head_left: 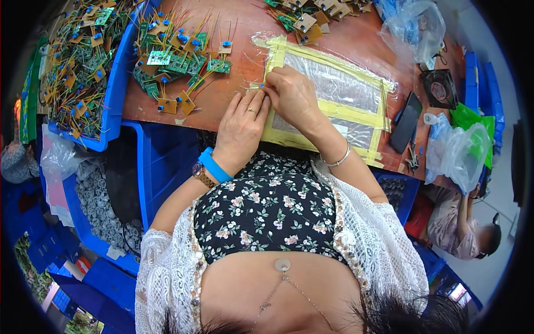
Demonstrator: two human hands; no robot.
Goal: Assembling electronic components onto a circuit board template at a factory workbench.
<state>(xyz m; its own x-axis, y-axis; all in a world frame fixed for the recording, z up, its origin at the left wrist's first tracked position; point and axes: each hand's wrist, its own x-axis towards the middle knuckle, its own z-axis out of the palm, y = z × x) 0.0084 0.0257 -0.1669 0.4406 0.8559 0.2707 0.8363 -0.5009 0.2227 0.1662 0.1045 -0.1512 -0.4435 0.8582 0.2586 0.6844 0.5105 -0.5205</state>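
**Two hands meet at the corner of a taped plastic sheet**

Two bare hands work close together at the near-left corner of a clear plastic sheet [334, 83] framed in yellow tape [339, 108], which lies flat on the brown bench [233, 94]. The left hand [242, 125] rests palm down, its fingertips touching the tape edge; it wears a ring, with a blue band and a watch at the wrist. The right hand [292, 97] sits just above it, thumb and forefinger pinched together on something small at the sheet's edge, too small to tell, perhaps a tiny blue-capped part or a tape end. So the right grip is closed on a small item, while the left grip lies loosely spread, pressing rather than holding.

By the look of it, the step in hand is fixing or picking a small piece at that taped corner. The next move likely calls for a fine, steady pinch with the left hand bracing the sheet.

A pile of small circuit boards [175, 61] with yellow leads lies just left of the hands, more fill a blue tray [114, 94] further left, and a dark phone [405, 121] rests to the right.
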